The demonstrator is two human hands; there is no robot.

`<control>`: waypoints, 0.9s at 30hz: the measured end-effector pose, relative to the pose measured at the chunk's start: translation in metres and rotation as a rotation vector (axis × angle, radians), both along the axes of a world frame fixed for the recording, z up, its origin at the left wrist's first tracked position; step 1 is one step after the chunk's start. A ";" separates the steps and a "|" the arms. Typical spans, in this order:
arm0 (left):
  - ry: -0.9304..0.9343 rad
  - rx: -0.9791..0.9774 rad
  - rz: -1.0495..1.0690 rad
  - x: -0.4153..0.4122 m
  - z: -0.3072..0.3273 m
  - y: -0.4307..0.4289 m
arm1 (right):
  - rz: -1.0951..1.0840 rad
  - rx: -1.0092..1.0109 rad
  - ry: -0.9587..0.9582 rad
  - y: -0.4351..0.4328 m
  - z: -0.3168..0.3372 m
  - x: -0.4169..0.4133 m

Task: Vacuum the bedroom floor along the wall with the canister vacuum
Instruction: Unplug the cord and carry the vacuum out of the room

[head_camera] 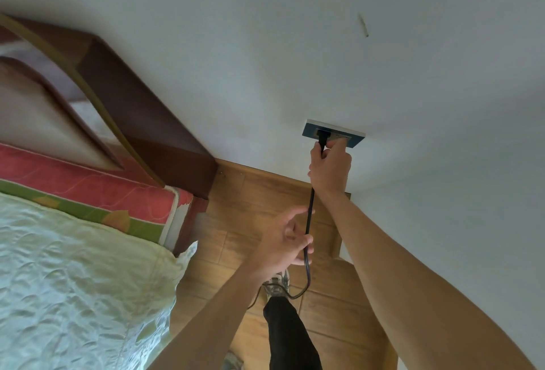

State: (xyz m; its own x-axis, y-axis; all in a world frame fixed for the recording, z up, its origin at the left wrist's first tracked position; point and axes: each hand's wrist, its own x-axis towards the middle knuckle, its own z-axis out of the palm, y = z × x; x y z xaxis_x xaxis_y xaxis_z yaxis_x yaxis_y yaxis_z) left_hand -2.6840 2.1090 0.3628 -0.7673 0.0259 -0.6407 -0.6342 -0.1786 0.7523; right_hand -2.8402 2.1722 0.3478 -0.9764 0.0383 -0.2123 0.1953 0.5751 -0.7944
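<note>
now the right hand [330, 167] pinches the black plug [322, 137] in the blue wall socket [354, 143]; the left hand [283, 246] curls its fingers round the thin black cord [310, 207].

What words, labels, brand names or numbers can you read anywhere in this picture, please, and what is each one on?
No text can be read in this view.
Socket plate: no legible marking.
Plug and cord: plain black, no print visible.
Mattress edge: leaf pattern only, no letters.
Shoe: too blurred to tell.
</note>
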 end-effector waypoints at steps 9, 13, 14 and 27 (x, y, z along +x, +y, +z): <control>-0.095 -0.055 -0.405 0.097 -0.008 -0.019 | 0.063 0.063 -0.254 0.015 -0.034 0.127; -0.071 -0.019 -0.249 0.135 -0.010 -0.030 | 0.056 -0.012 -0.184 -0.001 -0.017 0.146; -0.051 0.001 -0.231 0.142 -0.006 -0.031 | 0.053 -0.028 -0.153 -0.006 -0.010 0.151; 0.140 -0.074 0.050 0.281 0.092 -0.073 | 0.327 -0.071 0.080 -0.109 0.107 0.272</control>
